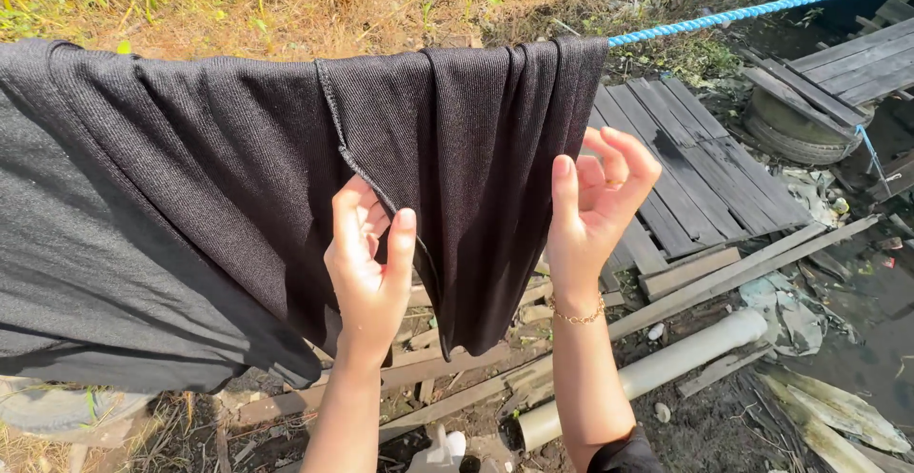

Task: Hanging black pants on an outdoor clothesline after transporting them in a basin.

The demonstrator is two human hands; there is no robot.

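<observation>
Rough outdoor ground fills the background: dry grass [286,2] along the top, dark mud below, and a platform of weathered wooden planks [695,168] on the right, with loose boards and a pale plastic pipe [657,368] lying slantwise beneath it. An old tyre [795,121] sits near the planks at the upper right. A blue rope [752,9] runs from the upper right corner down toward the middle, and over it hangs a large black ribbed garment [190,197], folded across the line and covering most of the left half of the view. Its stitched hem [343,140] drops down the middle. The left hand [367,264] is raised against the lower part of the cloth, fingers loosely curled on the fabric beside the hem, thumb upright. The right hand [595,206] is at the garment's right edge, fingers bent and slightly apart, thumb straight up; whether it pinches the cloth cannot be told. A thin gold bracelet [576,316] circles the right wrist.
</observation>
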